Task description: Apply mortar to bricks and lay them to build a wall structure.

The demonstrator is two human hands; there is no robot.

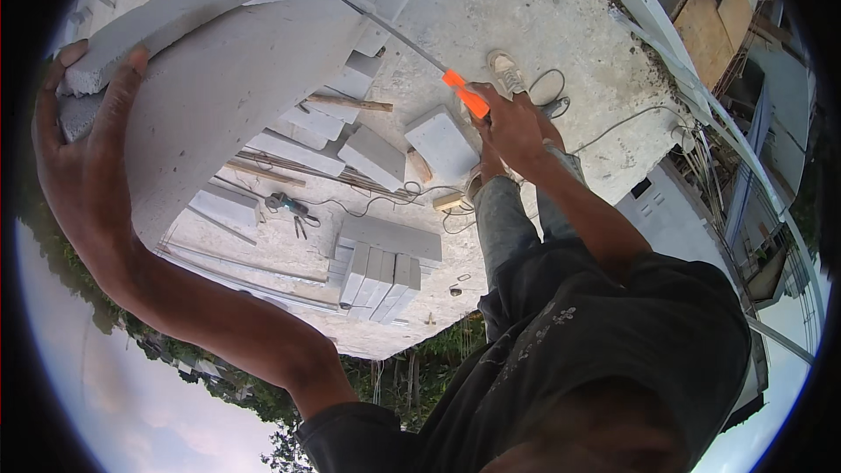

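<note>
At the upper left, my left hand [96,144] grips the rough end of a long, thin grey concrete block [206,17]. Its fingers reach over the end, and the block lies along the top of a smooth grey block wall [236,79]. My right hand [512,127] is closed around the orange handle of a hand saw [467,95]. The saw's narrow blade, seen nearly edge-on, runs up and left to the far end of the block. Whether its tip touches the block I cannot tell.
Below, grey blocks [377,158] lie scattered and stacked on the pale concrete floor [464,9]. A corded power tool [289,206], a loose cable [350,210], wood scraps [448,201] and metal rods [254,271] lie among them. Metal framing [701,96] borders the right side.
</note>
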